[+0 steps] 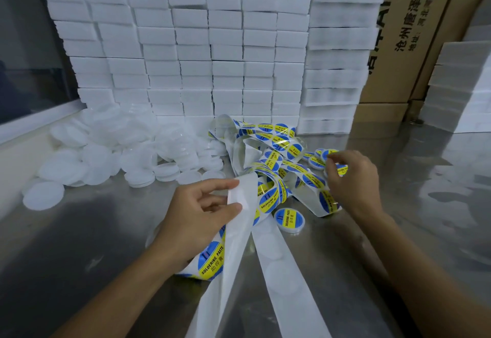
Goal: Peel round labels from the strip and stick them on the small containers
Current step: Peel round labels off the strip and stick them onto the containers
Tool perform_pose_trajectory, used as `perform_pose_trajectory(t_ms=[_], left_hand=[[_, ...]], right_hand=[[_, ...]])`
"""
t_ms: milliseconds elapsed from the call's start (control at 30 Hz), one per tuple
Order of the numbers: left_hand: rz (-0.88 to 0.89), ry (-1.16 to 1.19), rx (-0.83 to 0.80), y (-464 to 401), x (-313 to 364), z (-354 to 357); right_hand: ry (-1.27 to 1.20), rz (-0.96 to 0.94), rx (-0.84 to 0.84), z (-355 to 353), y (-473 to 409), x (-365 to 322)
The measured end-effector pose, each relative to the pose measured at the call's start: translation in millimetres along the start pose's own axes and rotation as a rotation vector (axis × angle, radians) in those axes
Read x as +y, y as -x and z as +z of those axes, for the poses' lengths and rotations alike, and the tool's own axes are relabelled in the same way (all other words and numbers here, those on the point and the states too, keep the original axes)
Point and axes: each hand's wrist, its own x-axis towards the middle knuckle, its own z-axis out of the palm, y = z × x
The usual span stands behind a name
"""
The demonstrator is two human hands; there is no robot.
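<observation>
Head view puts me over a steel counter (79, 244) with the label strip (268, 151) tangled in the middle of it. My read of the step: one round label has just come off the backing and is being set onto a container, so peeling is done for this one and sticking is in hand.

My left hand (202, 218) pinches the bare white backing paper (244, 205) between thumb and forefinger, the other fingers loosely curled behind it. The spent backing trails off toward me in two long tails, with a blue and yellow soldering paste label (211, 260) showing under my wrist.

My right hand (350, 178) is curled over at the far right of the tangle, fingertips pinching something blue and yellow (342, 169). I cannot tell whether that is a loose label alone or a label already pressed onto a container (the fingers cover most of it). Just beyond it sit a few labelled containers (320, 157), and one more labelled container (289, 219) lies between my two hands, lid up.

The unlabelled containers (127, 151) are heaped at the left, well apart from the right hand, in front of stacked white boxes (186, 53).

Next, I judge, the label needs centring and pressing flat, then the left hand must feed the strip forward to the next label.
</observation>
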Motion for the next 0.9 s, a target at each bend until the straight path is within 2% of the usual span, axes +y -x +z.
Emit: perform_pose_trajectory(t_ms=[67, 200, 267, 333, 433, 500, 600, 733, 833, 900], left_hand=[[0.038, 0.028, 0.004, -0.2, 1.4, 2.5], [0.056, 0.133, -0.082, 1.1, 5.7, 5.0], [0.087, 0.158, -0.141, 1.2, 7.8, 3.1], [0.121, 0.155, -0.213, 1.8, 8.5, 0.7], [0.162, 0.033, -0.34, 4.3, 9.0, 1.8], [0.201, -0.062, -0.375, 6.8, 9.7, 4.4], [0.235, -0.175, -0.345, 6.8, 8.7, 5.2], [0.26, -0.302, -0.326, 8.1, 9.1, 4.4], [0.207, -0.331, -0.294, 8.8, 4.8, 2.7], [0.169, -0.304, -0.216, 8.5, 2.7, 3.0]], right_hand=[[-0.199, -0.021, -0.086, -4.3, 9.2, -28.3], [-0.709, 0.106, -0.481, -5.6, 33.4, -85.4], [-0.827, 0.172, -0.619, -4.5, 42.3, -103.2], [-0.89, 0.235, -0.68, -3.9, 46.4, -112.9], [-1.197, 0.482, -0.741, -6.2, 43.9, -117.8], [-1.325, 0.525, -0.745, -8.9, 40.8, -115.9], [-1.346, 0.448, -0.682, -10.3, 37.2, -110.2], [-1.225, 0.375, -0.534, -10.0, 30.4, -97.7], [-1.161, 0.295, -0.518, -8.8, 30.3, -92.5], [-1.099, 0.226, -0.57, -8.1, 33.1, -93.0]])
